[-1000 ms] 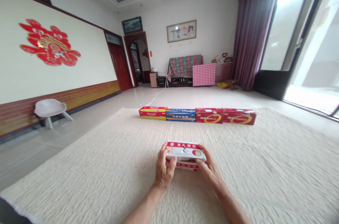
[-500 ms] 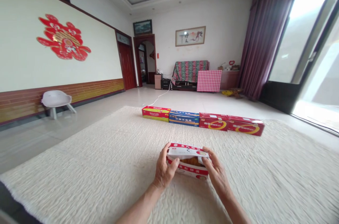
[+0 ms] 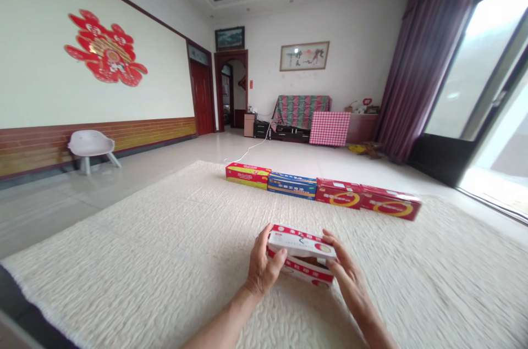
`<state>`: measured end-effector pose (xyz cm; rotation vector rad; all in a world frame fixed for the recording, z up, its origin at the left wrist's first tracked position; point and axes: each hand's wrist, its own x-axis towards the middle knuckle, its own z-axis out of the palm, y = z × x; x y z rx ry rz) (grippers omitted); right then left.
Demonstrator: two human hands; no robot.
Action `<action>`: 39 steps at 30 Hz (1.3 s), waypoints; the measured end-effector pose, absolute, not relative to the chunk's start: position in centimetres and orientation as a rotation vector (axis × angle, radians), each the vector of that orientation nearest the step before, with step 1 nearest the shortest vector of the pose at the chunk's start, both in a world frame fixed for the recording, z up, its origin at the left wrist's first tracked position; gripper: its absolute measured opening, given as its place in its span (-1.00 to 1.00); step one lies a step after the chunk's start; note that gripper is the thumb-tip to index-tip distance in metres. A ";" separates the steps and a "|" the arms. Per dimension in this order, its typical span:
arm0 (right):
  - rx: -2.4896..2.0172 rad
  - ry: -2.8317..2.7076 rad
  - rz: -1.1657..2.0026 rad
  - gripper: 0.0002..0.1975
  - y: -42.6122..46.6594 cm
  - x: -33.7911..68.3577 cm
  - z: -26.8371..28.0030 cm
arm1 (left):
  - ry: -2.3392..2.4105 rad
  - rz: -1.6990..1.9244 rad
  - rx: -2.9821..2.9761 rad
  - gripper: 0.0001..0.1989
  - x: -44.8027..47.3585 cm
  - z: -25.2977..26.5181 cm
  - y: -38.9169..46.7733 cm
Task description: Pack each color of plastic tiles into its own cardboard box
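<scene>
A red and white cardboard box [image 3: 301,244] with printed characters rests on the cream textured mat [image 3: 157,250]. Its lid is partly raised along the side nearest me, and through the gap something brown shows that I cannot make out. My left hand [image 3: 266,266] grips the left end, thumb on the near edge of the lid. At the opposite end my right hand [image 3: 346,266] is closed round the box, with its thumb by the gap.
Beyond the box stands a row: a red and yellow box [image 3: 247,176], a blue box [image 3: 292,186] and two red boxes [image 3: 338,194]. A white chair [image 3: 91,145] is at the left wall. A white cable [image 3: 249,148] crosses the tiles.
The view has shifted, so the room and boxes sit differently in the picture. Both hands stay on the box, and the gap under its lid looks narrower.
</scene>
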<state>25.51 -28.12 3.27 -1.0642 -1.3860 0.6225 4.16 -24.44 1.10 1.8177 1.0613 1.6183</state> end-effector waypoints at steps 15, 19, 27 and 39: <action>-1.106 -1.340 0.535 -0.65 -27.5 25.1 3.2 | 1.053 1.604 1.846 -0.39 4.2 1.5 -24.6; -1.120 -1.308 0.498 -0.68 -27.6 25.3 3.4 | 1.041 1.569 1.836 -0.39 4.2 1.6 -24.7; -1.155 -1.044 0.666 -0.64 -27.8 25.2 4.1 | 1.019 1.541 1.834 -0.42 4.3 1.8 -25.1; -1.205 -0.846 0.726 -0.58 -28.3 26.3 3.6 | 0.932 1.421 1.694 -0.37 4.7 1.7 -27.0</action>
